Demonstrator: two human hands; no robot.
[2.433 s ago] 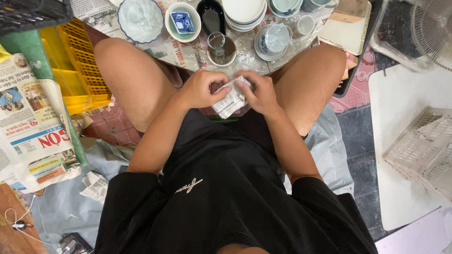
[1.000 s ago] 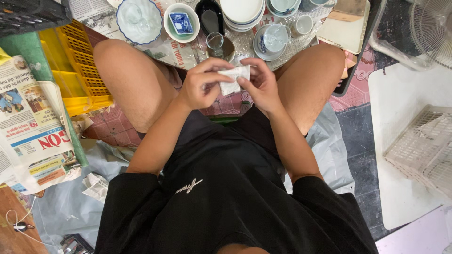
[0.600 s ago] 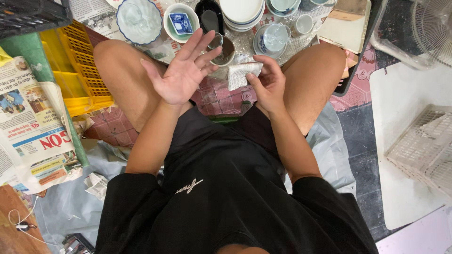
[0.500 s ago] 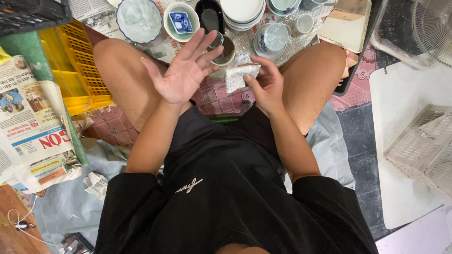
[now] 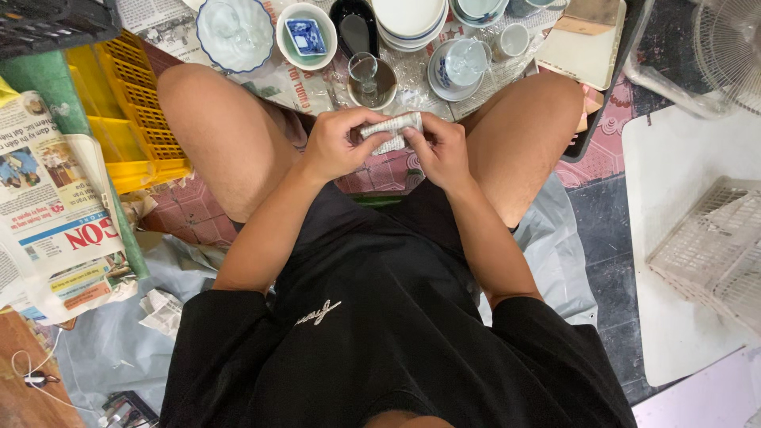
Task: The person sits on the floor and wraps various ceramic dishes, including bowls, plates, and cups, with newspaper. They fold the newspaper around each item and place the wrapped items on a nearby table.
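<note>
The person sits low with knees spread, and both hands meet between them over the floor. The left hand (image 5: 337, 147) and the right hand (image 5: 438, 150) each grip an end of a small bundle wrapped in newspaper (image 5: 394, 128) — fingers curled round it, thumbs on top, the bundle held level just above the pink patterned floor tiles (image 5: 194, 214).

Just beyond the hands, crockery stands on spread newspaper sheets: a brown bowl with a small glass in it (image 5: 371, 79) nearest the bundle, a white cup on a saucer (image 5: 462, 65) to its right, a stack of white plates (image 5: 408, 20) behind, a pale green bowl holding a small blue square dish (image 5: 306, 37), and a scalloped white bowl (image 5: 235, 33) further left. A yellow plastic crate (image 5: 131, 119) sits beside the person's left knee, with a pile of newspapers (image 5: 51, 206) next to it — and a white wire basket (image 5: 709, 246) lies well apart on the other side.
</note>
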